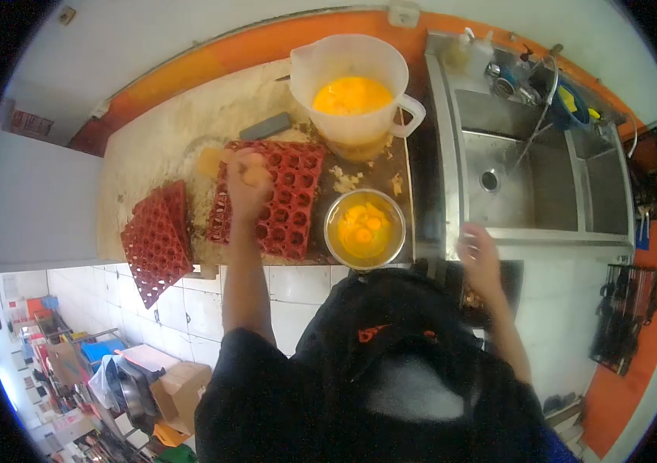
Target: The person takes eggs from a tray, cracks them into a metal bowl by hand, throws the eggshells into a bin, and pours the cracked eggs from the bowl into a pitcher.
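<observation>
Over the red egg tray [290, 181], my left hand [245, 197] has its fingers closed around what looks like an egg [254, 175], somewhat blurred. My right hand [480, 262] is off the counter's right side, in front of the sink, with its fingers apart and nothing visible in them. Below it, a dark bin [510, 285] is partly hidden by the hand and arm. A metal bowl [331, 245] with cracked eggs and whole yolks [365, 229] stands at the counter's front edge. Behind it is a large translucent jug [317, 62] holding yellow-orange egg [353, 96].
More red egg trays [155, 239] overhang the counter's front left edge. A grey block-like object [265, 126] lies behind the middle tray, and wet scraps [345, 180] are by the jug. A steel sink [498, 201] with running water is on the right.
</observation>
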`<state>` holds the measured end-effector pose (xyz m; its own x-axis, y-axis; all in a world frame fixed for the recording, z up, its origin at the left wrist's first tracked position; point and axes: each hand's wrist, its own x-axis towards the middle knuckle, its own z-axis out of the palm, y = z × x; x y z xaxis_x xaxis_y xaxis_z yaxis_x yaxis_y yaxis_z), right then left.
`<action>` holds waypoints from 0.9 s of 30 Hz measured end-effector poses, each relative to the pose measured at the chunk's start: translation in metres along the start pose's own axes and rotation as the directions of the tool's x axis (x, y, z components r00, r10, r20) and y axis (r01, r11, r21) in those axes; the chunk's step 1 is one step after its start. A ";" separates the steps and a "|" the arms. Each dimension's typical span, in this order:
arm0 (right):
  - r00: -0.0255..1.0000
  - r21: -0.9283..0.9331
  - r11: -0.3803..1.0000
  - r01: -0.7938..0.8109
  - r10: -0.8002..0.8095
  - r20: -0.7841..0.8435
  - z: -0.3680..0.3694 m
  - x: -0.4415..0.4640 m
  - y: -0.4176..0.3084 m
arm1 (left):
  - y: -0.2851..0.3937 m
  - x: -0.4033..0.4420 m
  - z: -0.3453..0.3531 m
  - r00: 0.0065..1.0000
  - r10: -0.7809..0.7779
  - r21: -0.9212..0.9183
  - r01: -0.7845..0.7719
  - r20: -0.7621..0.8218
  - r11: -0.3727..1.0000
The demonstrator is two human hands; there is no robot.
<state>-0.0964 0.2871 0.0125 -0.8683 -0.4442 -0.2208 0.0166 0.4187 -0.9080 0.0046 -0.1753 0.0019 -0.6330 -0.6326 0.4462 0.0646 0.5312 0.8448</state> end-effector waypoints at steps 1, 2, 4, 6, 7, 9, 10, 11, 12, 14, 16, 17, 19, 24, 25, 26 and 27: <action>0.993 0.140 0.988 0.063 -0.076 0.089 0.015 0.010 0.002 | 0.031 -0.012 0.015 0.986 0.046 -0.064 -0.036 0.159 0.997; 0.974 0.279 0.954 0.108 -0.158 0.162 0.031 0.021 0.000 | 0.056 -0.025 0.030 0.945 0.098 -0.139 -0.057 0.312 0.989; 0.944 0.646 0.745 -0.166 -0.069 0.322 0.059 0.032 -0.038 | 0.091 -0.050 0.062 0.859 0.196 -0.302 -0.050 0.473 0.952; 0.910 0.689 0.651 -0.318 0.007 0.414 0.077 0.037 -0.073 | 0.114 -0.067 0.086 0.727 0.279 -0.302 -0.104 0.627 0.948; 0.912 0.690 0.648 -0.322 0.017 0.409 0.086 0.043 -0.071 | 0.118 -0.075 0.095 0.723 0.277 -0.307 -0.095 0.633 0.947; 0.899 0.579 0.814 -0.040 -0.224 0.377 0.098 0.057 -0.059 | 0.121 -0.087 0.108 0.716 0.276 -0.286 -0.110 0.641 0.952; 0.899 0.578 0.815 -0.045 -0.220 0.379 0.095 0.059 -0.053 | 0.124 -0.091 0.107 0.717 0.272 -0.285 -0.105 0.642 0.953; 0.893 0.597 0.782 -0.178 -0.127 0.432 0.089 0.061 -0.048 | 0.127 -0.093 0.106 0.738 0.204 -0.314 0.011 0.643 0.949; 0.873 0.607 0.733 -0.307 -0.037 0.486 0.084 0.063 -0.044 | 0.129 -0.095 0.104 0.752 0.135 -0.341 0.126 0.645 0.932; 0.876 0.615 0.675 -0.408 0.101 0.471 0.071 0.068 -0.037 | 0.102 -0.110 0.104 0.807 0.031 -0.365 0.233 0.590 0.901; 0.904 0.571 0.732 -0.371 0.145 0.402 0.057 0.086 -0.001 | 0.080 -0.119 0.100 0.843 -0.076 -0.396 0.328 0.532 0.858; 0.903 0.573 0.729 -0.375 0.147 0.404 0.061 0.094 0.016 | 0.074 -0.121 0.095 0.842 -0.195 -0.361 0.410 0.503 0.838; 0.987 0.315 0.936 -0.159 0.139 0.085 0.071 0.108 0.047 | 0.078 -0.121 0.085 0.851 -0.309 -0.201 0.421 0.424 0.884; 0.950 -0.190 0.938 0.290 -0.307 -0.065 0.072 0.116 0.056 | 0.066 -0.124 0.076 0.806 -0.433 -0.240 0.550 0.404 0.800; 0.892 -0.230 0.877 0.422 -0.446 -0.067 0.073 0.116 0.051 | 0.061 -0.125 0.075 0.802 -0.419 -0.346 0.572 0.426 0.743; 0.893 -0.221 0.879 0.422 -0.446 -0.068 0.077 0.119 0.053 | 0.057 -0.127 0.075 0.802 -0.421 -0.338 0.572 0.424 0.748; 0.835 -0.271 0.819 0.506 -0.544 -0.085 0.083 0.123 0.058 | 0.059 -0.128 0.079 0.808 -0.368 -0.431 0.566 0.460 0.703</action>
<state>-0.1610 0.1910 -0.0968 -0.7761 -0.5313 0.3397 -0.5599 0.3327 -0.7588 0.0284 -0.0190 -0.0286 -0.8901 -0.4475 -0.0866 0.0197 -0.2276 0.9735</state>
